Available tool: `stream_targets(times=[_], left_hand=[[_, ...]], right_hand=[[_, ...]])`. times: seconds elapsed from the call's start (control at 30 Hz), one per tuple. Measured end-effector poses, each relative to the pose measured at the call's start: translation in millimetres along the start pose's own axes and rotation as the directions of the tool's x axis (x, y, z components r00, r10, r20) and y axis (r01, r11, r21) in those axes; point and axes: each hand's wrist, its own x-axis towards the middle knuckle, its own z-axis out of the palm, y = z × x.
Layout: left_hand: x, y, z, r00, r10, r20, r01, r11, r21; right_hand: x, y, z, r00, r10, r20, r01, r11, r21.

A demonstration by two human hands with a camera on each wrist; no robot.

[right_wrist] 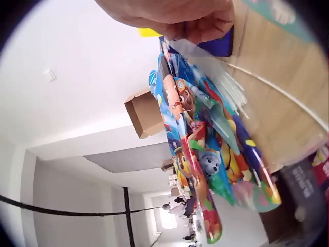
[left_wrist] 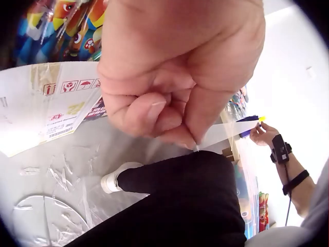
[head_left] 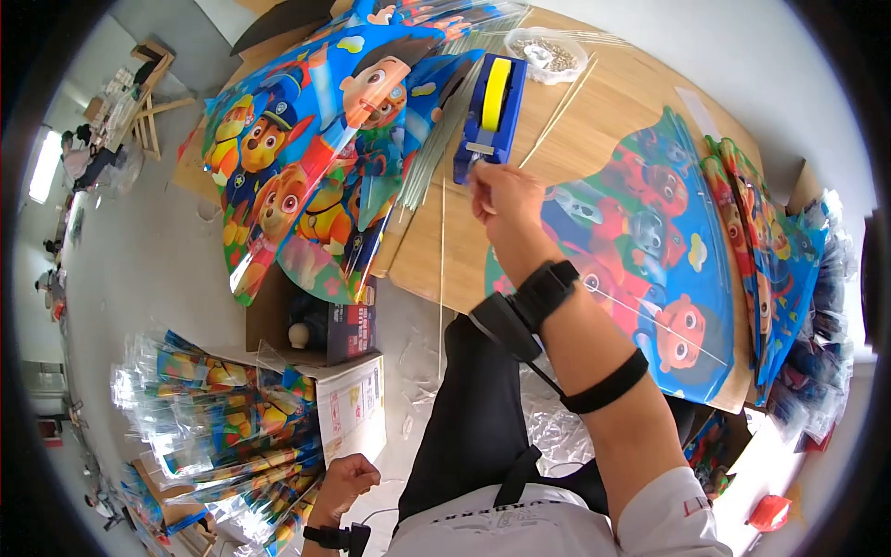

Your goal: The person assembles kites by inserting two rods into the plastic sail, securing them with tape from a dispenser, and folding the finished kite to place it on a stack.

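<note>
My right hand [head_left: 506,200] is at the cutter end of a blue tape dispenser [head_left: 506,125] with a yellow roll [head_left: 496,93]. Its thumb and fingers pinch a glinting end of clear tape [head_left: 476,160]; the fingers hide most of it in the right wrist view. Low on the left, my left hand [head_left: 348,481] hangs beside the knee, fingers curled and thumb against fingertip. A small pale tip, like the end of a thin white stick [left_wrist: 196,147], shows at that pinch. A printed cartoon sheet [head_left: 640,251] lies under my right forearm.
Glossy cartoon sheets [head_left: 306,158] pile at the table's left, beside white sticks [head_left: 432,148]. A clear tub [head_left: 548,56] of small pieces stands behind the dispenser. Rolled prints [head_left: 742,241] lie right. A carton [head_left: 353,408] and wrapped prints [head_left: 223,408] are below left.
</note>
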Motion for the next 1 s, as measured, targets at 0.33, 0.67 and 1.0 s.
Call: stream_targets(times=[0.33, 0.67, 1.0], left_hand=[[0.7, 9.6, -29.2, 0.944, 0.281, -0.171, -0.306, 0.942, -0.140], [16.5, 179.1, 56.1, 0.822, 0.546, 0.160, -0.548, 0.683, 0.484], [65.3, 260.5, 143.9, 0.756, 0.542, 0.367, -0.632, 0.456, 0.627]], right_hand=[[-76.4, -39.0, -76.4, 0.972, -0.192, -0.134, 0.231, 0.884, 0.407], [-205.6, -12.8, -358.8, 0.949, -0.134, -0.286, 0.312, 0.529, 0.789], [-246.8, 14.5, -449.0, 0.764, -0.122, -0.633, 0.337, 0.912, 0.232]])
